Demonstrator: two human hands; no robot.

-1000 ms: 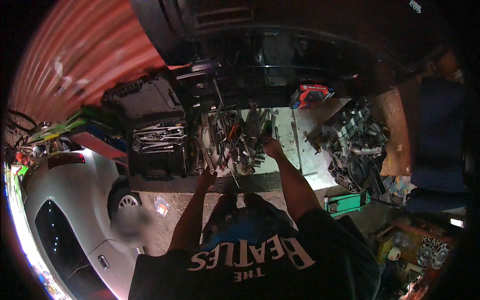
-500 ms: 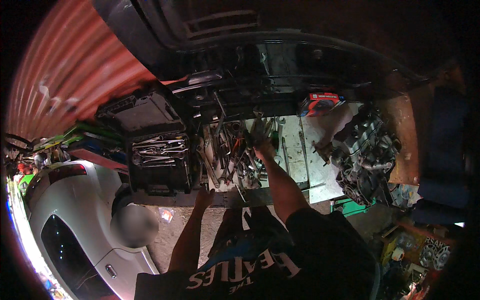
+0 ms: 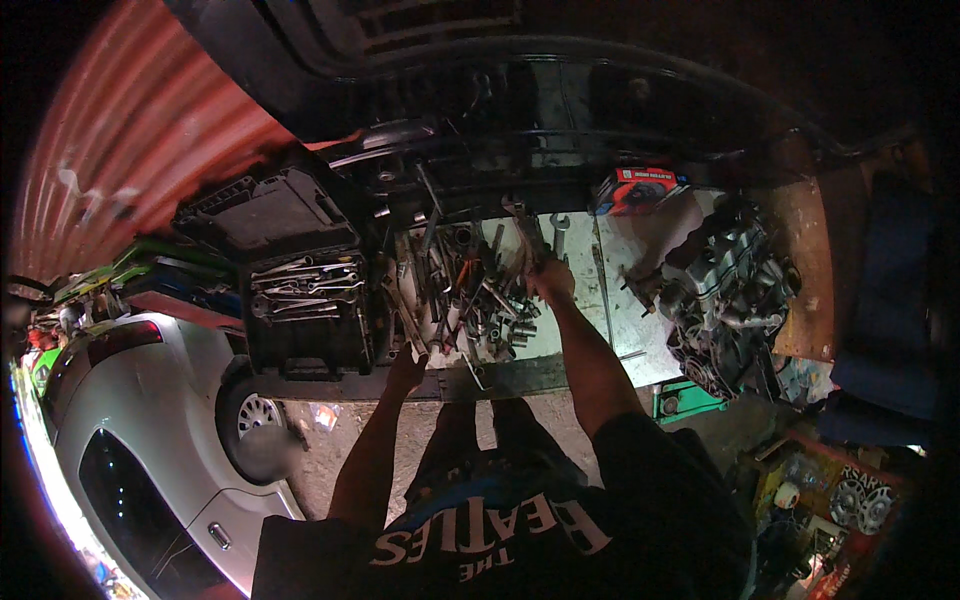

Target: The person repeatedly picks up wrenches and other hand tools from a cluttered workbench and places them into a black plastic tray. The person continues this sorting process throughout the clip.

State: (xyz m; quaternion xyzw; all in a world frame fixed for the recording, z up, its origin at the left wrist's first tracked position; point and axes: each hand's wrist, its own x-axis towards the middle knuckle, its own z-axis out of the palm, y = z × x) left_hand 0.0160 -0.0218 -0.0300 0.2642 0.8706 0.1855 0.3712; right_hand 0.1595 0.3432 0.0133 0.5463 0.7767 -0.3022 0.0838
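Observation:
My right hand (image 3: 550,281) is closed around the lower part of a large wrench (image 3: 522,225), whose jaw end points to the far side of the bench. Just right of that wrench lies an open-ended wrench (image 3: 560,232). My left hand (image 3: 406,369) is at the bench's front edge, by the near end of a long wrench (image 3: 406,318); its fingers are too dark to make out. Between my hands is a heap of metal tools, with several sockets (image 3: 517,335) on its right side.
An open black tool case (image 3: 310,358) holding several wrenches (image 3: 308,288) sits on the left. A greasy engine (image 3: 728,290) and a red-and-black box (image 3: 640,190) are on the right. A dark car panel (image 3: 560,95) rises behind the bench. A silver car (image 3: 150,400) stands lower left.
My right hand has shifted right along the wrench area, and the wrench in it now slants more. My left hand stays near the front edge. The whole view has shifted slightly.

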